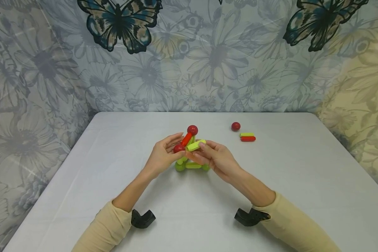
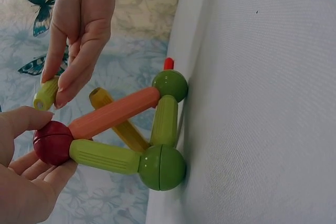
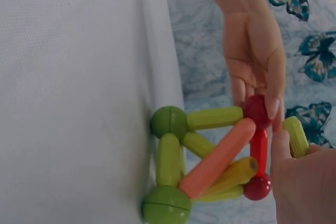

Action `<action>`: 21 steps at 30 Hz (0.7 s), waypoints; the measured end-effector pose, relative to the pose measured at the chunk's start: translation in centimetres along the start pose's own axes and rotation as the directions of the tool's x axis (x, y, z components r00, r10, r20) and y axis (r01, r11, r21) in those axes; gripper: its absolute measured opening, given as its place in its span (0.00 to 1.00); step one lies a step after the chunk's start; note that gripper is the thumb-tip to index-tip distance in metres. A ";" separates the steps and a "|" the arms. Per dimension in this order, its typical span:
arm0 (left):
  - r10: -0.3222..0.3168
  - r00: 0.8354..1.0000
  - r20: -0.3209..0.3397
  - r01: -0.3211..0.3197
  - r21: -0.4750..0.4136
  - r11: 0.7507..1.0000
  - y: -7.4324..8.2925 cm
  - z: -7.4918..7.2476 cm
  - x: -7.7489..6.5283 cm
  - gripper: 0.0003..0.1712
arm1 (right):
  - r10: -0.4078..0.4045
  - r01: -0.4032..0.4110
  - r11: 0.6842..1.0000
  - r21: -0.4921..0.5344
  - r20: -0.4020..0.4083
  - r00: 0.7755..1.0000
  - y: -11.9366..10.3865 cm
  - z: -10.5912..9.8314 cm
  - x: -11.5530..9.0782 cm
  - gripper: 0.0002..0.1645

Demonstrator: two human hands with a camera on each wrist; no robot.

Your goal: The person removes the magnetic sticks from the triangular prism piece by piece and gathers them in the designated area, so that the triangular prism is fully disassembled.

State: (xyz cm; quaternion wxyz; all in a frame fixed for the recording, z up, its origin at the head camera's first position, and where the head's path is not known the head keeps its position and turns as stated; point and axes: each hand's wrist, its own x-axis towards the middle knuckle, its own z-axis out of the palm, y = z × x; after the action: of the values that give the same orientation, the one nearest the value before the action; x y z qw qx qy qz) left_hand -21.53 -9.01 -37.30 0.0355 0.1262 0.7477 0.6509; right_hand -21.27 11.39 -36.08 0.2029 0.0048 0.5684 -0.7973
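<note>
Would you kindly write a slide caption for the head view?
Left hand holding a red ball on a stick frame, right hand pinching a yellow-green stick above a white table.

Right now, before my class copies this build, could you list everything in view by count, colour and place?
Wallpaper: one floral pattern, grey-blue and yellowish, around the table
Butterflies: at least three, teal, cream and black, on the wallpaper
Table: one, white, under the pieces
Loose ball: one, red, right of the build
Loose sticks: two, red and yellow-green, near that ball
Red balls: two, in the build
Green balls: at least two, build's base
Build's sticks: red, salmon, yellow, yellow-green; full count hidden
Held stick: one, yellow-green, right fingers
Black curved pieces: two, at the sleeves
Sleeves: two, cream, on the forearms
Left hand: one, bare, holding a red ball
Right hand: one, bare, pinching the held stick
</note>
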 end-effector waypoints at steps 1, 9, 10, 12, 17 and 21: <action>-0.003 1.000 -0.002 0.003 -0.001 1.000 0.0 0.0 0.0 0.34 | -0.010 0.010 1.000 -0.010 -0.003 1.000 0.0 -0.1 0.0 0.27; -0.013 1.000 -0.001 0.013 -0.013 1.000 0.1 0.0 0.0 0.35 | -0.024 0.024 1.000 -0.013 -0.026 0.999 -0.5 -1.5 0.4 0.24; -0.013 1.000 0.000 0.013 -0.013 1.000 0.1 0.0 0.0 0.35 | -0.026 0.026 1.000 -0.006 -0.033 0.999 -0.5 -1.7 0.4 0.25; -0.012 1.000 0.002 0.012 -0.013 1.000 0.1 0.0 0.0 0.35 | -0.029 0.029 0.999 0.015 -0.044 0.999 -0.7 -2.2 0.5 0.27; -0.012 1.000 0.004 0.012 -0.007 1.000 0.1 0.0 0.0 0.35 | -0.028 0.032 0.998 0.057 -0.068 0.997 -1.0 -3.6 0.7 0.32; -0.021 1.000 -0.005 0.021 0.023 1.000 0.1 0.0 -0.1 0.36 | -0.029 0.035 0.997 0.070 -0.085 0.996 -1.1 -5.2 0.9 0.32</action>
State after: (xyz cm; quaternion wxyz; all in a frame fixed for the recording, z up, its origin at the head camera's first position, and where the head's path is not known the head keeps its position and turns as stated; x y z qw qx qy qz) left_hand -21.44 -9.03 -37.16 0.0390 0.1172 0.7564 0.6424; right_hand -23.62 16.10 -37.13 0.1655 0.0364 0.5474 -0.8195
